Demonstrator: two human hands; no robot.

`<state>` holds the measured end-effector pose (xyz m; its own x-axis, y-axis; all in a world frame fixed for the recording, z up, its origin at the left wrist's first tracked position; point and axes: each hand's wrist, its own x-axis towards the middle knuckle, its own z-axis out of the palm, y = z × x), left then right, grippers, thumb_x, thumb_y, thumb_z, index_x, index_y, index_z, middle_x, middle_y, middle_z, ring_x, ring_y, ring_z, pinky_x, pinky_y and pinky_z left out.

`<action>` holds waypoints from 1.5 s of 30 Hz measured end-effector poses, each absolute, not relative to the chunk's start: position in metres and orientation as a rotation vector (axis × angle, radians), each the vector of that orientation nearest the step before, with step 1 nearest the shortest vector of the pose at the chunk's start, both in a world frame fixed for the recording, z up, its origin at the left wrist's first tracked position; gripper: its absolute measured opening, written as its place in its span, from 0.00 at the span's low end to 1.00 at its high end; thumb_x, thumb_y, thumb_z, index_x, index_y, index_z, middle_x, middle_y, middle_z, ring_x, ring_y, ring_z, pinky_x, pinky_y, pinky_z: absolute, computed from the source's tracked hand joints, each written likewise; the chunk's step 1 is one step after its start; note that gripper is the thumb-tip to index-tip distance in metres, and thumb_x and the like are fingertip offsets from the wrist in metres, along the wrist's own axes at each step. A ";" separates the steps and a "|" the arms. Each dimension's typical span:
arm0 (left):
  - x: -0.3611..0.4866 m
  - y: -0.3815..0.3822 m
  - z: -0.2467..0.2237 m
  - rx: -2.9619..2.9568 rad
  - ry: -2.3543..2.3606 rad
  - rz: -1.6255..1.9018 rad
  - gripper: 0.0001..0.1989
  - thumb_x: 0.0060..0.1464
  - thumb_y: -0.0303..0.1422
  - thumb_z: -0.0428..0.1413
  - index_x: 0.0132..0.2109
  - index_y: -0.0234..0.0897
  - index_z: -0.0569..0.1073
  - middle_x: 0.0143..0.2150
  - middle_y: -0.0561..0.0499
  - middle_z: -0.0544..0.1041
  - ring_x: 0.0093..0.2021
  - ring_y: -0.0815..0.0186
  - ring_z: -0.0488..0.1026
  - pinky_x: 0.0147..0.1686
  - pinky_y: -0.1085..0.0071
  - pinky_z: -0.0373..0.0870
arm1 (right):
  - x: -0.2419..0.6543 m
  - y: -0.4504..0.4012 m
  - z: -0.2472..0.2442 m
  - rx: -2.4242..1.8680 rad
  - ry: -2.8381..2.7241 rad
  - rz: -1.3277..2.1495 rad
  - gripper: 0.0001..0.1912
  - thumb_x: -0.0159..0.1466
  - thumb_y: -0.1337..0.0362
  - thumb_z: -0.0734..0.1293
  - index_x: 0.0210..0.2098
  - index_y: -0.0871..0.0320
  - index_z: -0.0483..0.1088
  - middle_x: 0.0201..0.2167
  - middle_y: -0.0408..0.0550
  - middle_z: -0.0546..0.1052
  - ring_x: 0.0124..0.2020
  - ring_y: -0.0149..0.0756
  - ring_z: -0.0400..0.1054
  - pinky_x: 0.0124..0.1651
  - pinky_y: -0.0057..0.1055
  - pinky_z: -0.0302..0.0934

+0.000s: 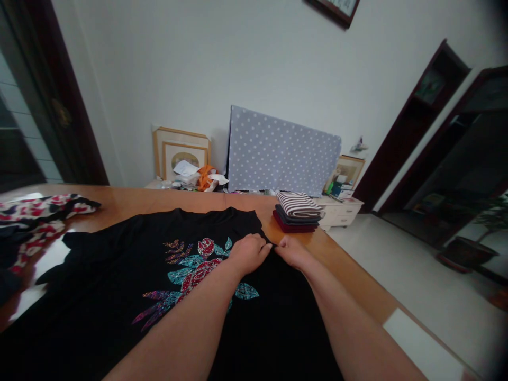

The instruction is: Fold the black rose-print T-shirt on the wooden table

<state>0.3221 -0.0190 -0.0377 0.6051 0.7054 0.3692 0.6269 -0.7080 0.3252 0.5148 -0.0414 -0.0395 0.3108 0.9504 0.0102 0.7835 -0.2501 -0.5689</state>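
A black garment (pixel 119 264) with a red, teal and purple floral design lies spread over the wooden table. Near its upper right edge, my left hand (pixel 251 253) pinches the black fabric, its forearm crossing over the flower design. Close beside it, my right hand (pixel 291 251) grips the garment's edge between thumb and fingers. A small gap separates the two hands. Just beyond my right hand sits a stack of folded clothes, with a striped piece (pixel 299 205) on top and dark and maroon ones (pixel 293 226) below.
Patterned red and white clothing (pixel 43 211) lies at the table's left. Behind the wooden table (pixel 130 198) stand a polka-dot cloth-covered panel (pixel 281 151), a framed picture (pixel 182 153) and an orange bag (pixel 205 178). A white sheet (pixel 420 344) is at lower right.
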 end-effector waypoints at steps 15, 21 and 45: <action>0.321 -0.017 -0.045 2.741 0.948 0.684 0.18 0.65 0.44 0.47 0.52 0.46 0.77 0.54 0.47 0.74 0.53 0.57 0.70 0.54 0.60 0.65 | 0.526 -0.055 0.000 -2.163 -1.631 0.655 0.04 0.56 0.68 0.66 0.25 0.59 0.68 0.17 0.43 0.72 0.20 0.29 0.64 0.24 0.24 0.53; 0.321 -0.017 -0.045 2.747 0.930 0.748 0.18 0.65 0.44 0.47 0.53 0.46 0.76 0.53 0.47 0.75 0.55 0.57 0.70 0.56 0.60 0.65 | 0.521 -0.054 -0.010 -2.134 -1.845 0.394 0.09 0.50 0.69 0.70 0.32 0.57 0.72 0.26 0.40 0.75 0.29 0.31 0.66 0.30 0.25 0.50; 0.323 -0.015 -0.053 2.788 0.965 0.689 0.17 0.62 0.40 0.50 0.54 0.47 0.77 0.60 0.47 0.74 0.61 0.55 0.69 0.63 0.51 0.60 | 0.519 -0.034 -0.011 -2.055 -1.697 0.293 0.06 0.54 0.66 0.68 0.22 0.56 0.71 0.24 0.47 0.75 0.30 0.36 0.67 0.31 0.28 0.51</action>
